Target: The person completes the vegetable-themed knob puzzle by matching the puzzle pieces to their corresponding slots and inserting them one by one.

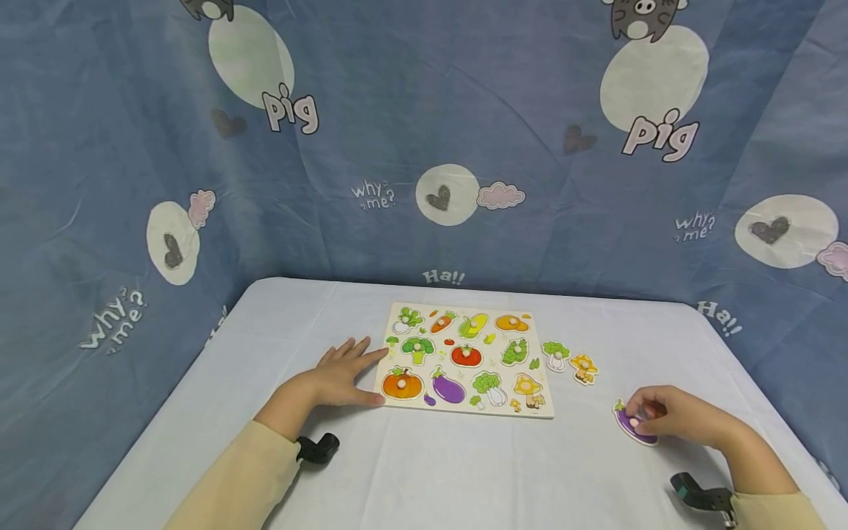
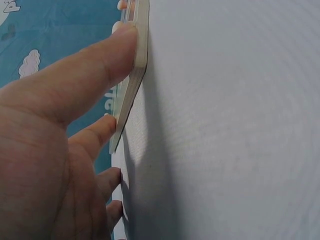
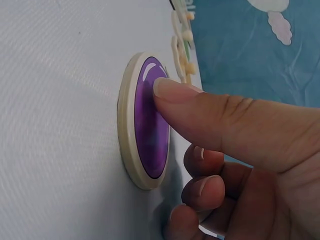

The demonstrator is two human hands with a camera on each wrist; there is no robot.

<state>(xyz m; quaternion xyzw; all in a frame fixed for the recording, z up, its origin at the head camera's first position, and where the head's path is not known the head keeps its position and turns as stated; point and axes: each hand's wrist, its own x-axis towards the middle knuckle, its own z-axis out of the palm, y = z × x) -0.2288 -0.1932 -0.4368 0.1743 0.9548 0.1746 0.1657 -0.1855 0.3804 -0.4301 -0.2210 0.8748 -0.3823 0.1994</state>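
Observation:
A wooden vegetable puzzle board (image 1: 433, 407) lies flat on the white-covered table. My left hand (image 1: 344, 374) is at its left side, fingers spread, with the thumb and index finger touching the edge; the left wrist view shows the thumb (image 2: 102, 62) against the board's side. Off to the right, my right hand (image 1: 685, 417) pinches the knob of a purple eggplant puzzle piece (image 1: 645, 433) between thumb and index finger. In the right wrist view the thumb (image 3: 185, 102) covers the knob of this eggplant, and the other fingers are curled behind.
Two loose pieces, a leafy green vegetable (image 1: 556, 356) and a yellow mushroom (image 1: 584, 369), lie just right of the board. Knobbed pieces such as the pumpkin (image 1: 391, 389) and tomato (image 1: 466, 361) sit in the board. A blue printed cloth (image 1: 371, 243) hangs behind the table.

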